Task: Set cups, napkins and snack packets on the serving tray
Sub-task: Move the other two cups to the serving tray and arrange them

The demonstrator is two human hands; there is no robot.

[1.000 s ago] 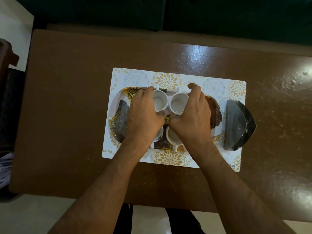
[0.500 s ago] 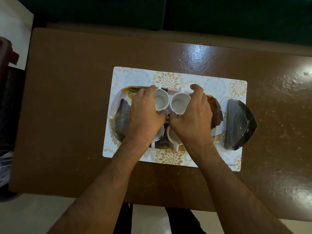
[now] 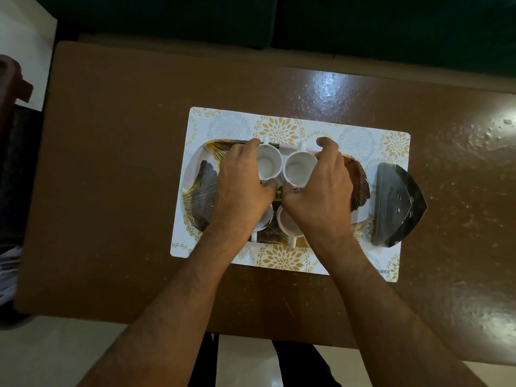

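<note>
Four white cups sit on the tray, which lies on a mat on the bench. The left hand curls its fingers round the far-left cup; the right hand grips the far-right cup. Napkins seem missing; a yellow scrap between the hands may be a packet.

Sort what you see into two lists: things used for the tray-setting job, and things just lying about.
Job: patterned oval serving tray; four white ceramic cups, two far, two near; left hand; right hand.

Lying about: floral rectangular placemat; shiny triangular metal holder; brown wooden table.
</note>
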